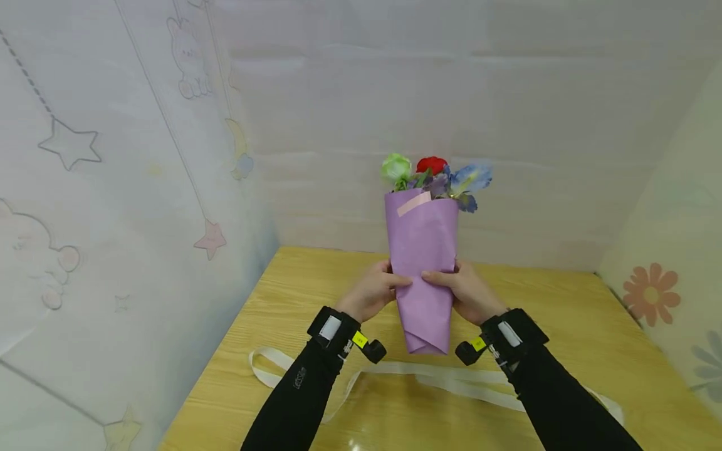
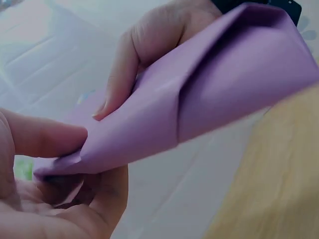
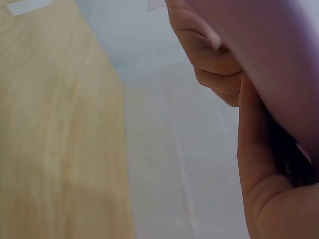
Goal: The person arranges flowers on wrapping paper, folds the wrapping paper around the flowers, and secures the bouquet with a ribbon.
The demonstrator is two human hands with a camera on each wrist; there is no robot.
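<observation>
A flower bouquet wrapped in purple paper (image 1: 423, 244) is held upright between both hands in the head view. Out of its top stand a green flower (image 1: 396, 168), a red flower (image 1: 432, 165) and a blue flower (image 1: 472, 178). A pale pink strip of tape (image 1: 414, 203) slants across the upper front of the wrap. My left hand (image 1: 372, 289) grips the left side, thumb across the front and fingers behind. From the right side my right hand (image 1: 469, 290) grips it the same way. In the left wrist view the wrapping paper (image 2: 144, 119) shows its folded lower end.
A long white ribbon (image 1: 395, 368) lies loosely across the wooden table (image 1: 316, 275) under the forearms, with a loop (image 1: 265, 376) at the left. Behind the table is a pale wall (image 1: 338, 125); decorated side walls stand left and right.
</observation>
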